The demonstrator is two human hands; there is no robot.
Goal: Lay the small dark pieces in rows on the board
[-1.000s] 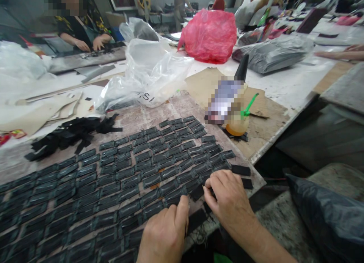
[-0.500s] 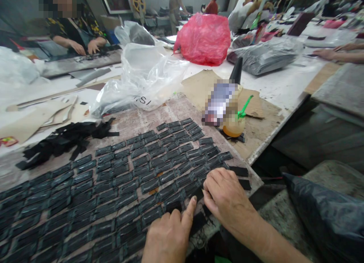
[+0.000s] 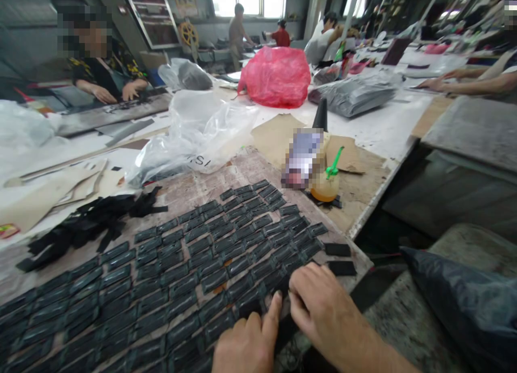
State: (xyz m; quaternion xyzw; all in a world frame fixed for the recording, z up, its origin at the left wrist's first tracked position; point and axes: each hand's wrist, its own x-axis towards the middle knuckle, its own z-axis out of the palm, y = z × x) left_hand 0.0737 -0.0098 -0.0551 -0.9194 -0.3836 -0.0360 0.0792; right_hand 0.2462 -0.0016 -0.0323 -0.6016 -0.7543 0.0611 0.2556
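Rows of small black rectangular pieces [image 3: 214, 279], with a glossy strip along many of them, cover the board in front of me. My left hand [image 3: 248, 338] is low at the near edge of the rows. One digit is stretched toward my right hand, its tip on the dark pieces, while the other fingers curl under. Just to the right, my right hand [image 3: 323, 303] is closed, its fingertips pinched at a black strip [image 3: 285, 284] at the row's end. The fingers largely hide that strip. Two plain black strips [image 3: 341, 268] lie beyond my right knuckles.
A heap of black strips [image 3: 84, 227] lies left. Behind the rows are a clear plastic bag [image 3: 194, 131], a phone [image 3: 302, 157], a glue bottle [image 3: 325, 187] with a green nozzle, and a pink bag [image 3: 277, 77]. A dark bag [image 3: 464, 303] is at right. Other people work across the table.
The view has tilted up, so the scene sits lower or shifted. Both hands stay close together at the same end of the rows, with little change in their grip.
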